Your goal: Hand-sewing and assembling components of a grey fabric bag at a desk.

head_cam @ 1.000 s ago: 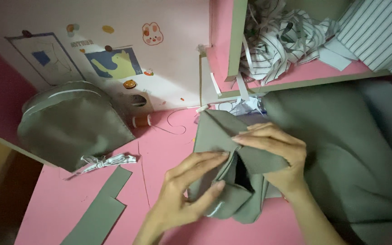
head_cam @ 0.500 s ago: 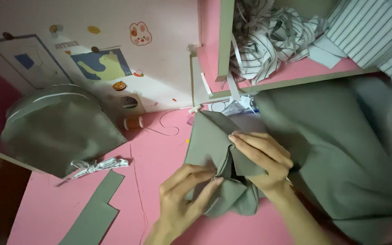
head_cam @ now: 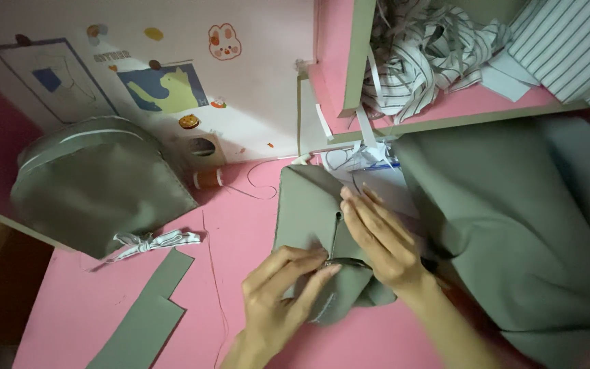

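A folded piece of grey-green fabric (head_cam: 305, 205) lies on the pink table (head_cam: 240, 225). My left hand (head_cam: 278, 297) pinches its lower folded edge between thumb and fingers. My right hand (head_cam: 380, 236) lies flat on the fabric just to the right, fingers together and pointing up-left, pressing the fold down. The two hands touch near the fold's crease.
A large grey-green cloth (head_cam: 513, 232) covers the table's right side. A domed fabric cover (head_cam: 97, 184) with a striped ribbon bow (head_cam: 151, 242) sits at left; a cut fabric strip (head_cam: 148, 311) lies below it. An orange thread spool (head_cam: 207, 179) stands by the stickered wall. Striped scraps (head_cam: 438, 48) fill the shelf.
My right hand has flattened onto the fabric and slid slightly down. My left hand's fingers have closed on the lower fold. The camera has shifted a little.
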